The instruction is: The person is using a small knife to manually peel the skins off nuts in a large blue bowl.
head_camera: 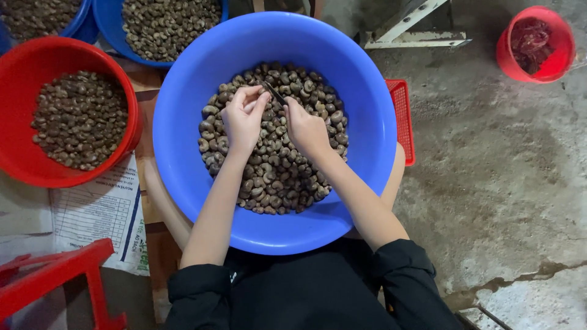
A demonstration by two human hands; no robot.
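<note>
A large blue basin (183, 140) rests on my lap, holding a heap of brown cashew nuts in their shells (275, 177). Over the heap, my left hand (243, 119) pinches a single nut between thumb and fingers. My right hand (306, 129) grips a thin dark metal pick (271, 93), whose tip points up-left to the nut in the left hand. Both hands meet just above the middle of the pile.
A red basin (18, 153) of nuts stands at the left, with two blue basins of nuts (171, 24) behind it. A small red bucket (537, 43) sits at the far right on the concrete floor. A red crate (402, 116) lies under the basin's right rim. A red stool (61, 275) and printed sack lie at lower left.
</note>
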